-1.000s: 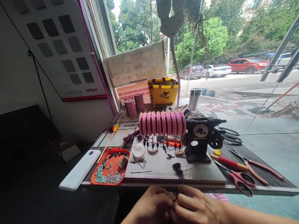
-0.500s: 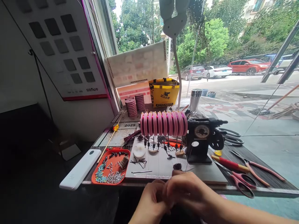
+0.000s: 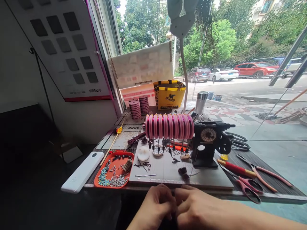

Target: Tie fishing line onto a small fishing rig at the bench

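Both hands, the left hand (image 3: pixel 153 206) and right hand (image 3: pixel 199 209), are meeting fingertips pressed together below the bench's (image 3: pixel 275 182) front edge, pinching something hidden; a thin thread (image 3: pixel 192 171) is rising nearby.

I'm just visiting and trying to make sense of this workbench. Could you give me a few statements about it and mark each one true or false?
1. Both hands, left hand and right hand, meet at the near edge of the table. True.
2. The orange tray sits at the table's right end. False: it is at the left, beside the white remote.
3. The pink spools stand left of the black winding machine. True.
4. The red scissors are in the right hand. False: they lie on the table.
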### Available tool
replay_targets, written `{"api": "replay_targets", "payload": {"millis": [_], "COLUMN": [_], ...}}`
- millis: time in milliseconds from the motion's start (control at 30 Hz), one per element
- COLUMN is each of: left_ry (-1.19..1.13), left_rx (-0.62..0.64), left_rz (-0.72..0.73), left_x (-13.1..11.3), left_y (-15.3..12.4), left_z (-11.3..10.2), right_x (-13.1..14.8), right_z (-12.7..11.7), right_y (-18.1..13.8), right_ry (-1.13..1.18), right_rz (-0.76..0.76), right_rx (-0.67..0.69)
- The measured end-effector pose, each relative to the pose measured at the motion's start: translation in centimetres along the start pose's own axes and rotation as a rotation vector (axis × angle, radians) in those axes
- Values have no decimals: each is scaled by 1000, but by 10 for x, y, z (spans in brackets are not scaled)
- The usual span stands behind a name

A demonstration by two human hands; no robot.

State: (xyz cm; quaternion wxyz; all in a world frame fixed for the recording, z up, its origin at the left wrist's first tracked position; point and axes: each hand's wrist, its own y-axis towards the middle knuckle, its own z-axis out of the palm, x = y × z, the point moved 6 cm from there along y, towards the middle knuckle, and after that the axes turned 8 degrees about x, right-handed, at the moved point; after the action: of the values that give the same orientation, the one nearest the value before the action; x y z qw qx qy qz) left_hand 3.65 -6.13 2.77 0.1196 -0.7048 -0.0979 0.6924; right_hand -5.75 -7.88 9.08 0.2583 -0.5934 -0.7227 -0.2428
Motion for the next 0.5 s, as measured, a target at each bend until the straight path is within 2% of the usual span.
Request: {"api": "replay_targets", "payload": {"millis": [67,100,233,300,400,500], "left_ry": [24,34,99,142,181,368], "left_rx": [6,6,-85,-175,-321,-547], "left_rz": [9,17,165,246,262,344], "left_x": [-1,0,7,11,18,10], "left_y": [-1,-1,-1,-3,-7,-20], "left_z": [1,1,0,-1,1,7], "right_x": [0,-3,-28,-38,-48,-55], "right_z": [2,1,-3,-4,-5,-5], "right_y": [0,-1,-3,-1,3,6], "right_ry": [-33,44,699,936,1017,1023], "right_rz": [-9,13,180,187,159,170], "right_rx": [12,-7,-218,-331,-426,-462]}}
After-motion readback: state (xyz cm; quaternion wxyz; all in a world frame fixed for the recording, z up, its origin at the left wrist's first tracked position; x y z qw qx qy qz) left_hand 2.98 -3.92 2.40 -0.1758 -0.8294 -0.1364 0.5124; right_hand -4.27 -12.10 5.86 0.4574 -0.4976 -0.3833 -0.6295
